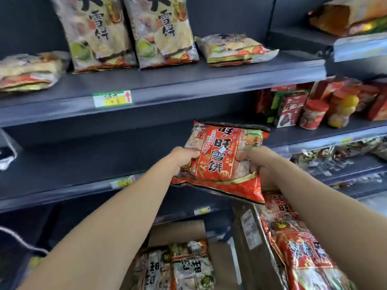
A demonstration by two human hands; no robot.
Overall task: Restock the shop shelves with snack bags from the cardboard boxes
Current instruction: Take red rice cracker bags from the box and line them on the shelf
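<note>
The red glossy plastic snack bag [219,162] hangs in the air just in front of the dark grey metal middle shelf [83,164], towards its right end. Its long axis runs from the person up towards the shelf, with the top seam farthest away and the printed face upward. The left hand [185,158] grips the bag's left edge with curled fingers. The right hand [256,164] clamps the right edge. Fingers behind the bag are hidden. Below, a brown cardboard box [249,227] of matching red bags is cut off by the frame.
</note>
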